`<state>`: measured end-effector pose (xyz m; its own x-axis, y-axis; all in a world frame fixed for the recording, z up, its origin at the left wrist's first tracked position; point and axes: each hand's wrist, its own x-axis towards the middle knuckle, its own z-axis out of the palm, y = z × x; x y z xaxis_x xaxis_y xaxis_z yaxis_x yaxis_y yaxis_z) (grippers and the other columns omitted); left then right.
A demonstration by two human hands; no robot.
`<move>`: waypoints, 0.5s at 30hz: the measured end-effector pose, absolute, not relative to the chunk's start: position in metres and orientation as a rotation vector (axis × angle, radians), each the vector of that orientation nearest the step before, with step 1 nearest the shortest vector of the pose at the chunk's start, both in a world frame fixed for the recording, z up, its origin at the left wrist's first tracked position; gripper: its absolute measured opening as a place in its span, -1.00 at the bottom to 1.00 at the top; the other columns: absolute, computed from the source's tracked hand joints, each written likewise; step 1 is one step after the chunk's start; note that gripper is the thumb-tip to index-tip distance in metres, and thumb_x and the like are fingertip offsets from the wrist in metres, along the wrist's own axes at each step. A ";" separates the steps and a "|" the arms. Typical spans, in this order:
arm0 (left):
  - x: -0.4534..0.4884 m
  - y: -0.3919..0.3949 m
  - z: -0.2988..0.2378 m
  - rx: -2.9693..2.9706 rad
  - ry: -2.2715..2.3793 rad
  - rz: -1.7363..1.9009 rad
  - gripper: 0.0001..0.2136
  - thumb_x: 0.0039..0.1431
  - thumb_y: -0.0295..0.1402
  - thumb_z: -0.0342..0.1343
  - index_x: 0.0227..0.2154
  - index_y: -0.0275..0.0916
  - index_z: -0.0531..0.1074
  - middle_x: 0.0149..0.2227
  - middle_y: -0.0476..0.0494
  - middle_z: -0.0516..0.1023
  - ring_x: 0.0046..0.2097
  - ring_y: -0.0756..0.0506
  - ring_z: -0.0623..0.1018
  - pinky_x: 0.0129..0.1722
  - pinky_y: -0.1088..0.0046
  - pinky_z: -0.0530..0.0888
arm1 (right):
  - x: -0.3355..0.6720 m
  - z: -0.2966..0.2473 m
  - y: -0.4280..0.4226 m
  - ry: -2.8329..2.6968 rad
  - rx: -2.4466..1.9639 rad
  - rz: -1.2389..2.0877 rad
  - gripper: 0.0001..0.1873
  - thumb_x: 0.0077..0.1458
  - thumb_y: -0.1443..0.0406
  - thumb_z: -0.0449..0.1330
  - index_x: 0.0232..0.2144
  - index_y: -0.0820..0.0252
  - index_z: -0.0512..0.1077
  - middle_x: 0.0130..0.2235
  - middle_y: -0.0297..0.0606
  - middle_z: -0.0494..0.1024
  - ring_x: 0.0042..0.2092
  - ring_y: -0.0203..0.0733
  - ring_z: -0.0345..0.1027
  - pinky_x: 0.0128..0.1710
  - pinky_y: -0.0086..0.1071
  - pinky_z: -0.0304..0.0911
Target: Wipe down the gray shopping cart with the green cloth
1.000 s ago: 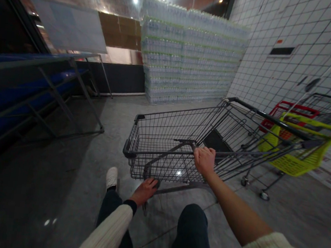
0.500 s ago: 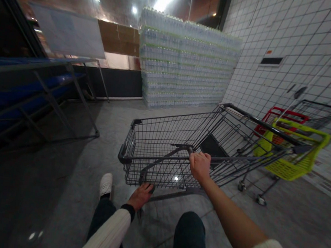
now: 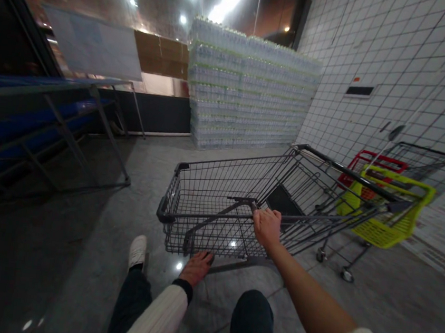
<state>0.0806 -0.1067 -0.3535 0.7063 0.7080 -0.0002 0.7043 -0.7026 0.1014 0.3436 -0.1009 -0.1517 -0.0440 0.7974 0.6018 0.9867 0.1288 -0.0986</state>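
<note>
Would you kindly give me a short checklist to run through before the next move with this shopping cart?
1. Right hand closed on the shopping cart's side rail: ok.
2. Left hand gripping the cart firmly: cannot tell, its fingers are partly hidden.
3. Cart wheels: cannot tell, they are hidden.
4. Gap to the yellow basket on the other cart: cannot tell, they overlap in view.
5. Distance from the stacked water bottles: ok, well apart.
6. Metal stand at left: ok, apart.

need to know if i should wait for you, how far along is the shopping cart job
Done: the shopping cart stands apart from a second cart and a yellow basket. In hand: the right hand grips the cart's side rail, and the left hand is at its near lower edge. Left: no goods show in the cart's wire basket.
</note>
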 end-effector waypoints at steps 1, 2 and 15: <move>0.070 -0.110 -0.355 2.779 1.232 0.045 -0.73 0.23 -0.52 -0.03 -0.17 -0.17 0.54 0.11 -0.18 0.45 0.18 -0.17 0.36 0.15 0.15 0.33 | 0.344 -0.152 -0.101 -1.884 -1.709 -0.472 -0.58 0.31 0.31 -0.11 -0.56 0.17 0.33 -0.44 -0.28 0.54 -0.30 -0.21 0.30 -0.11 -0.26 -0.09; 0.062 -0.114 -0.354 2.741 1.283 0.038 -0.74 0.22 -0.52 -0.01 -0.20 -0.16 0.55 0.10 -0.17 0.46 0.18 -0.17 0.36 0.14 0.17 0.34 | 0.344 -0.153 -0.100 -1.879 -1.702 -0.471 -0.58 0.31 0.31 -0.11 -0.57 0.17 0.33 -0.45 -0.28 0.54 -0.31 -0.21 0.29 -0.11 -0.26 -0.09; 0.102 -0.100 -0.191 3.060 0.973 1.173 -0.74 0.31 -0.46 -0.05 -0.05 -0.16 0.47 0.18 -0.07 0.39 0.28 -0.12 0.23 0.23 0.16 0.31 | 0.346 -0.155 -0.102 -1.846 -1.675 -0.452 -0.57 0.31 0.29 -0.12 -0.56 0.16 0.35 -0.45 -0.29 0.54 -0.31 -0.21 0.27 -0.09 -0.27 -0.10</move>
<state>0.1016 -0.1005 -0.1913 0.6101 0.4058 0.6805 0.5937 -0.8029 -0.0534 0.3455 -0.1016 -0.1555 -0.0249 0.7752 0.6312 0.9792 0.1462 -0.1410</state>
